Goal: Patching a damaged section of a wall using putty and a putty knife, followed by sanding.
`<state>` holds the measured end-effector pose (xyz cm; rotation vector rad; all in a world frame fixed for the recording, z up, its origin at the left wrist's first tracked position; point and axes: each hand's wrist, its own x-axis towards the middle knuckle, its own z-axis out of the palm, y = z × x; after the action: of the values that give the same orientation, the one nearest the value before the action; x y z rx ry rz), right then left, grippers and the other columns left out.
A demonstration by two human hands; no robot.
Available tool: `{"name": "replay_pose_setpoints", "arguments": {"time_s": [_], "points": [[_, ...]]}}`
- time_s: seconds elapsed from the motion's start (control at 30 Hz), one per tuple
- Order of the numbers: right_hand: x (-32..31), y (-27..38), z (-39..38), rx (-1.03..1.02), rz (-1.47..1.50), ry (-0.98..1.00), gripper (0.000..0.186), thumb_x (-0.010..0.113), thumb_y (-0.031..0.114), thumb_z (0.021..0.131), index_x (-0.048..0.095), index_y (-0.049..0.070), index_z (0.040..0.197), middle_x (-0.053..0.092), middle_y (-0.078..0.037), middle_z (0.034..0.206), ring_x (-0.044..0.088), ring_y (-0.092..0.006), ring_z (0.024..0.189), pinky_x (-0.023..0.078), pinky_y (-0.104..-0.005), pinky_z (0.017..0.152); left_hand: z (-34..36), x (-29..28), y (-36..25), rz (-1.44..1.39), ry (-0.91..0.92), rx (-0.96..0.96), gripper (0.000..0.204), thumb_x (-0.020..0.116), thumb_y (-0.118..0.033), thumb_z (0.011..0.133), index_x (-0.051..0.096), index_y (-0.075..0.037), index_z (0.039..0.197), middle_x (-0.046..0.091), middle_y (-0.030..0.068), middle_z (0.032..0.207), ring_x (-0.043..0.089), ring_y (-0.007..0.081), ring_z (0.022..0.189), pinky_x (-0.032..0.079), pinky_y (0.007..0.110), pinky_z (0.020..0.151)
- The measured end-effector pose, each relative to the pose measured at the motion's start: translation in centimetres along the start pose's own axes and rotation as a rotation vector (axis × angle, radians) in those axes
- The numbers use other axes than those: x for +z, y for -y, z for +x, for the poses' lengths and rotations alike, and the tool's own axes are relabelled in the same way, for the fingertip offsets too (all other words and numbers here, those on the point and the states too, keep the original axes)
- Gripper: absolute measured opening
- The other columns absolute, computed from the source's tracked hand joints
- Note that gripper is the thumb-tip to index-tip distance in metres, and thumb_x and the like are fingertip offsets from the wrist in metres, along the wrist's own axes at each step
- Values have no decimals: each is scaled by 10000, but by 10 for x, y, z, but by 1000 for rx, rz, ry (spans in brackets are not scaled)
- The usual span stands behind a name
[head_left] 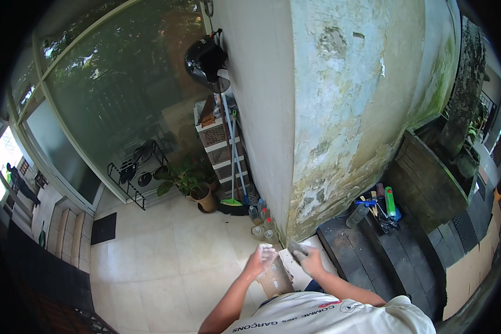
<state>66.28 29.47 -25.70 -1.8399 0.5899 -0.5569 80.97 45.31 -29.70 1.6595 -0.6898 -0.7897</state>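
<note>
My left hand (260, 260) is closed, its fingers curled and dusted with white. Whether anything is inside them is hidden. Beside it, my right hand (313, 264) grips a flat grey piece (295, 246), too small here to name its kind. That piece is close to the foot of the wall corner (291, 200), where the paint on the right face is peeling and stained. Under my hands are a white slab edge (295, 266) and a worn brownish board or patch (275, 278).
Glass bottles (267, 222) stand left of the corner, near a broom (232, 207), a drawer rack (220, 145) and a potted plant (197, 192). On the dark steps right are a clear bottle (357, 215) and a green tube (390, 201). A helmet (206, 61) hangs above.
</note>
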Motion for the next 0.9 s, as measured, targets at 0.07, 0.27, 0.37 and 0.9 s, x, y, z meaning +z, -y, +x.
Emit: {"name": "replay_pose_setpoints", "arguments": {"time_s": [0.07, 0.27, 0.37, 0.9], "points": [[-5, 22, -6, 105, 77, 76, 269, 644, 94, 882, 685, 0, 1130, 721, -159, 1055, 680, -210, 996, 495, -311, 897, 5, 24, 0, -210, 10, -21, 301, 620, -118, 934, 514, -45, 1206, 614, 84, 1098, 608, 148, 978, 539, 328, 849], [-55, 53, 57, -125, 12, -182, 237, 626, 87, 899, 688, -25, 1098, 712, -95, 973, 630, -135, 869, 501, -281, 786, 6, 17, -11, -320, -118, 14, 343, 608, -87, 933, 439, -51, 1230, 571, 72, 1021, 613, 163, 846, 551, 304, 732], [-105, 139, 125, -448, 86, -336, 298, 530, -47, 917, 646, -35, 1190, 687, -192, 1138, 630, -197, 1120, 475, -320, 983, -6, 2, -12, -287, -261, -10, 296, 623, -117, 935, 459, -46, 1170, 582, 74, 1009, 610, 145, 807, 541, 288, 681], [-206, 376, 310, -922, -751, -773, 227, 573, 79, 751, 609, 31, 970, 675, -239, 900, 641, -432, 875, 517, -497, 754, -148, -47, 148, -14, -683, -301, 214, 628, -190, 931, 552, -11, 1021, 664, 103, 837, 659, 169, 670, 539, 309, 647]]}}
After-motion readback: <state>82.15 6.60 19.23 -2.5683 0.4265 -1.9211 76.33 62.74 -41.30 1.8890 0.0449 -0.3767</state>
